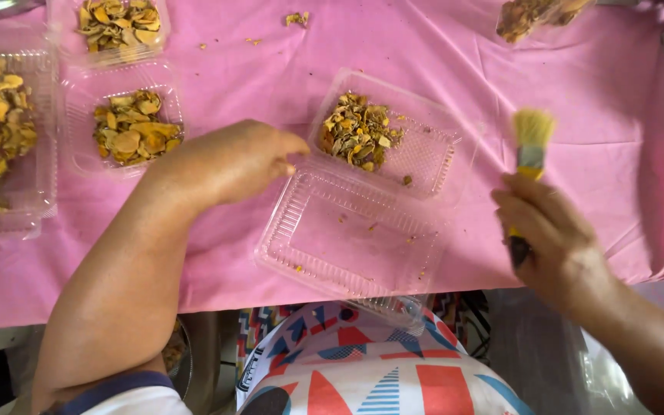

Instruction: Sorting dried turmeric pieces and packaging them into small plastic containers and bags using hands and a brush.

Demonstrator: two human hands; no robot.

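right hand point(559, 242) at right edge of the surface point(578, 100), grip closed around the dark handle of a brush point(530, 154); pale yellow bristles point to the far side, brush held above the pink cloth, well right of the open clamshell. left hand point(232, 161) hovers at centre-left, fingers loosely curled, nothing in its grip; fingertips point(295, 150) just beside the left rim of the clamshell point(424, 165), cannot tell whether they touch it. clamshell is clear plastic, hinged open: far half holds a small heap of dried yellow-brown slices point(357, 132) bunched in its left part, rest of that half bare apart from a few crumbs; near half, the lid point(347, 238), lies flat toward the near edge of the surface with only scattered flecks in it, its near corner overhanging the edge. left of the left hand, a second tray point(78, 96) with slices; beyond it a third tray point(67, 23) at the far edge; a larger filled tray point(36, 184) at the far left. loose pile of slices point(528, 15) on the cloth at far right. few crumbs point(297, 17) at far centre.
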